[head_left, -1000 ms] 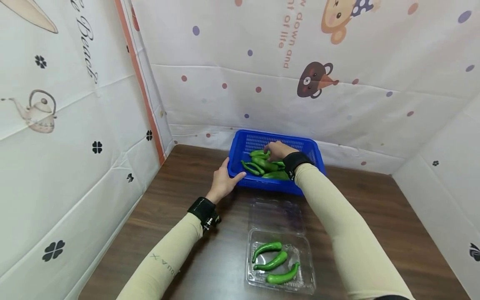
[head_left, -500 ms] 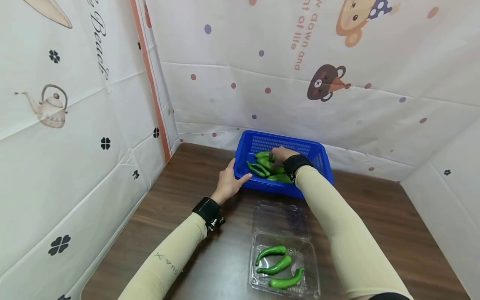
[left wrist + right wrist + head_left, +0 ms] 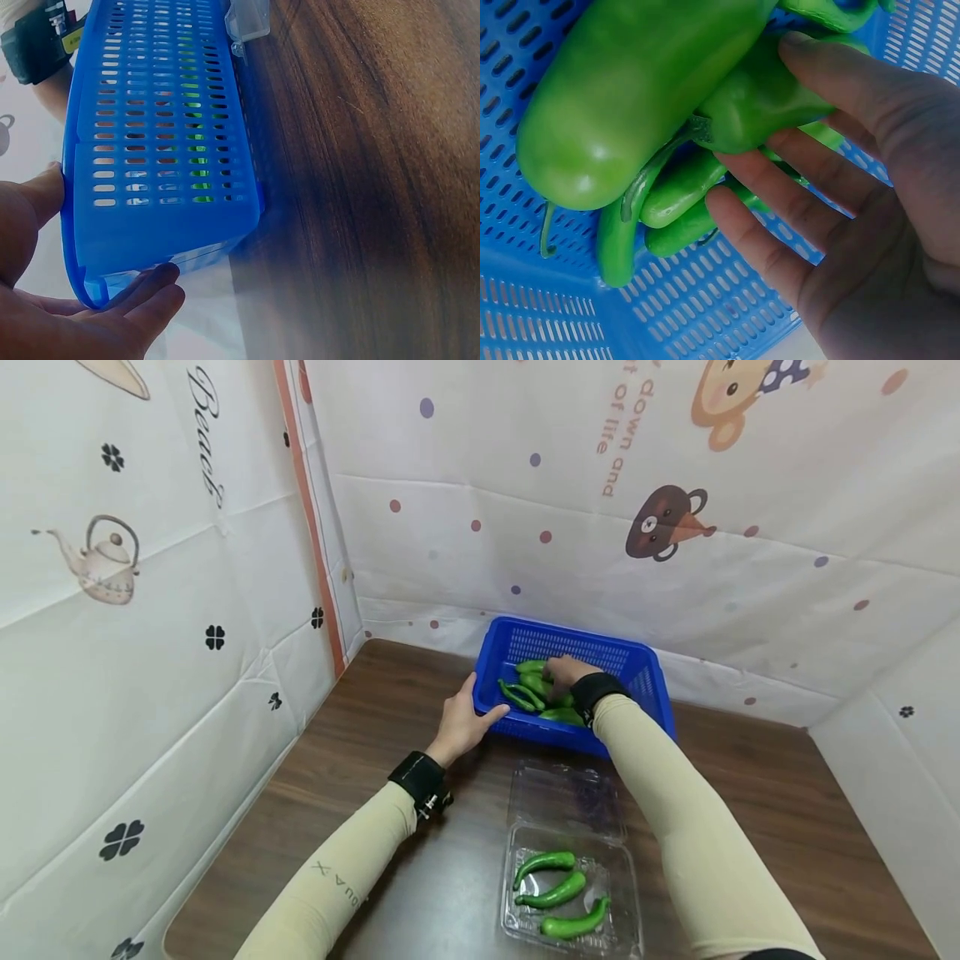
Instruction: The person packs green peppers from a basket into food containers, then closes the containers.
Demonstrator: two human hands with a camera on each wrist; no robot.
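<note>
In the head view, a blue perforated basket (image 3: 577,737) holds several green peppers and thin chillies (image 3: 519,697). My left hand (image 3: 461,725) holds its near left corner, the thumb at the front rim and the fingers along the left end. Inside the basket my right hand (image 3: 567,671) reaches among the peppers. The right wrist view shows its thumb on one side of a dark green pepper (image 3: 772,101) and fingertips at the other side. A larger, paler green pepper (image 3: 630,112) lies beside it, with slimmer ones beneath.
Nearer to me, a clear plastic clamshell box (image 3: 596,872) lies open on the brown wood table (image 3: 420,893), its lid (image 3: 562,797) towards the basket. In it are three green chillies (image 3: 552,891). Printed white sheets (image 3: 487,560) stand behind and at both sides.
The head view has shifted, so the scene sits further right. My right hand has sunk slightly lower among the peppers. The left hand keeps its hold on the basket corner.
</note>
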